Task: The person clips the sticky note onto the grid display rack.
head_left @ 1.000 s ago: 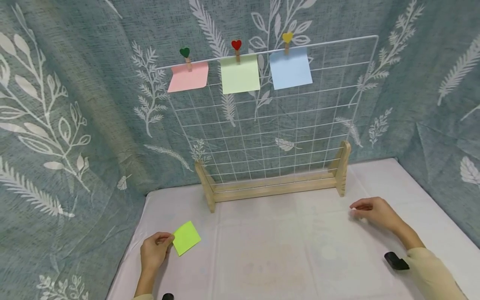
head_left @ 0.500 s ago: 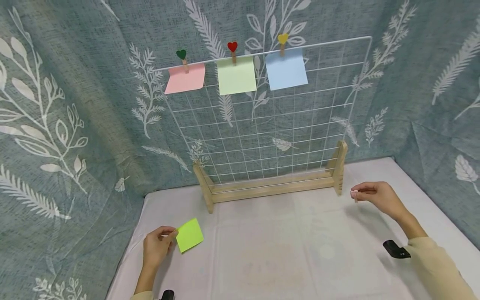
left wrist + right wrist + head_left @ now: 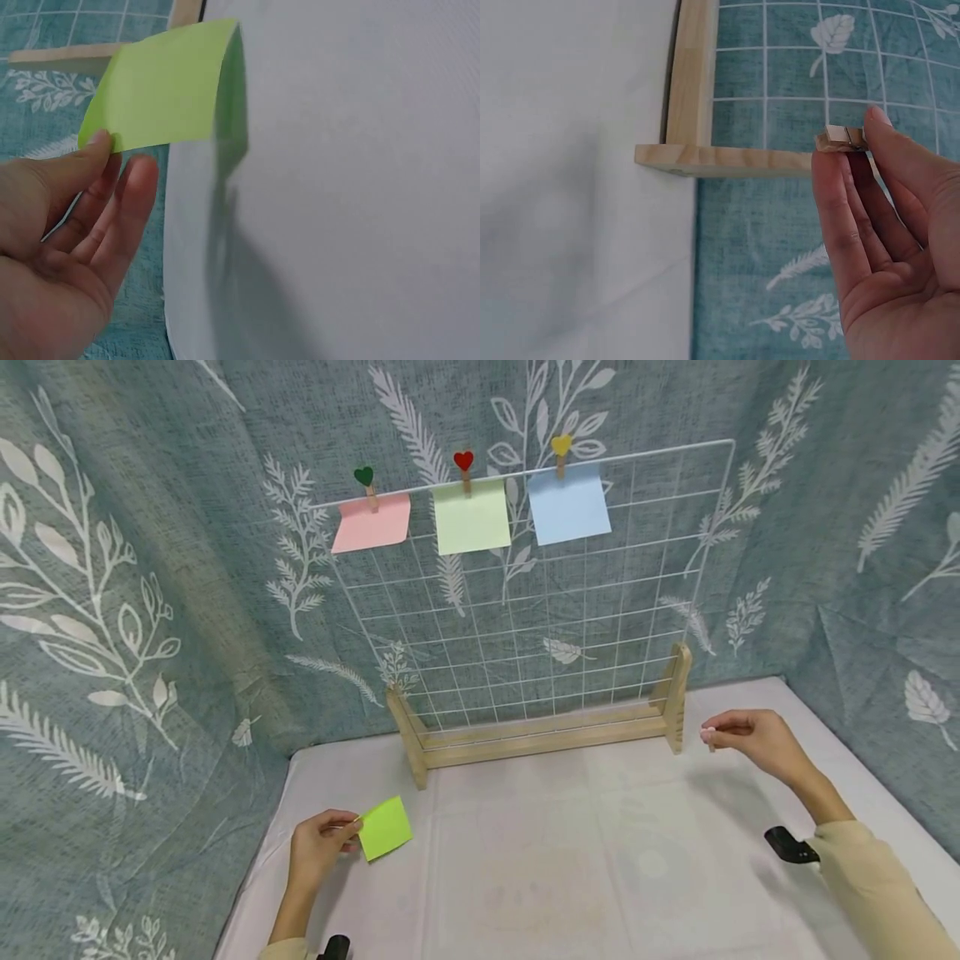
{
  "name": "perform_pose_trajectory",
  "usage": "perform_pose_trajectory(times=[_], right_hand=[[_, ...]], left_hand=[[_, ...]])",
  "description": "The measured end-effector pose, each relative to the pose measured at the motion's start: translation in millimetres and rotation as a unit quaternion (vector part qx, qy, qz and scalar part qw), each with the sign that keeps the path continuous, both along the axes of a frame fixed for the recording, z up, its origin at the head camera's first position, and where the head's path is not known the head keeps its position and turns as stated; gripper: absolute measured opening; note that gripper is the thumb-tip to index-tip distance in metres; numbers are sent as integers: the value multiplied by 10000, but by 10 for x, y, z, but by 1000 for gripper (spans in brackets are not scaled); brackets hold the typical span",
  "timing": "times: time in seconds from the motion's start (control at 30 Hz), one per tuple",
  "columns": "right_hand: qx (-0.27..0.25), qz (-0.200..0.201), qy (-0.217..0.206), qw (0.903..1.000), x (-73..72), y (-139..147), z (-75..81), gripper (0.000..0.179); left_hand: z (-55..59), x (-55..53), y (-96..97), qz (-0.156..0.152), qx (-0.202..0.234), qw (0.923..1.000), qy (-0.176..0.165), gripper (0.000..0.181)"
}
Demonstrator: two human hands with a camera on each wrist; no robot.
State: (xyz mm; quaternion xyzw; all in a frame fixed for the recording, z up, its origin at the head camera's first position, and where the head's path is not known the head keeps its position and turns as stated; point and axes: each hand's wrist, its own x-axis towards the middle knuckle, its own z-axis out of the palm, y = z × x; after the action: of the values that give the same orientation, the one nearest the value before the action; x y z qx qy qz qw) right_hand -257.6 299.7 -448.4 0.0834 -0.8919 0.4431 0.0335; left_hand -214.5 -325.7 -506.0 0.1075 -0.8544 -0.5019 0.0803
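Note:
My left hand [image 3: 317,852] pinches a bright green sticky note [image 3: 386,828] by one corner, between thumb and forefinger. In the left wrist view the note [image 3: 169,86] stands out from the fingertips and casts a shadow on the white cloth. On the right, my right hand [image 3: 761,745] holds a small wooden clothespin [image 3: 841,139] between thumb and fingertips. The head view shows a pale pink piece on that clothespin [image 3: 708,737]. Along the top wire of the white grid rack [image 3: 555,610] hang a pink note [image 3: 372,523], a pale green note [image 3: 472,518] and a blue note [image 3: 570,506].
Heart clips in green [image 3: 363,476], red [image 3: 463,461] and yellow [image 3: 561,445] hold the hanging notes. The rack's wooden base [image 3: 547,743] stands at the back of the white-covered table [image 3: 540,860]. Leaf-patterned curtains [image 3: 150,610] surround the table on the sides and back.
The right hand has risen from the table with the clothespin. The left hand has lifted the green note slightly and moved it a little up and to the right.

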Motion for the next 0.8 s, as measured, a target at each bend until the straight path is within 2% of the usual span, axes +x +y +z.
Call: perform_pose_trajectory(times=[0.2,0.5,0.8], right_hand=[[88,-92,124,9998,-17,14,72,37],[315,-224,459,9982,-61,29,267,31],[286,-335,388,9983,-93,40,573,44]], left_hand=[[40,-41,46,-145,524,9985,99,16],[201,-105,170,-369,648,9968,287,15],[454,-210,371,-596,687,9939,620,14]])
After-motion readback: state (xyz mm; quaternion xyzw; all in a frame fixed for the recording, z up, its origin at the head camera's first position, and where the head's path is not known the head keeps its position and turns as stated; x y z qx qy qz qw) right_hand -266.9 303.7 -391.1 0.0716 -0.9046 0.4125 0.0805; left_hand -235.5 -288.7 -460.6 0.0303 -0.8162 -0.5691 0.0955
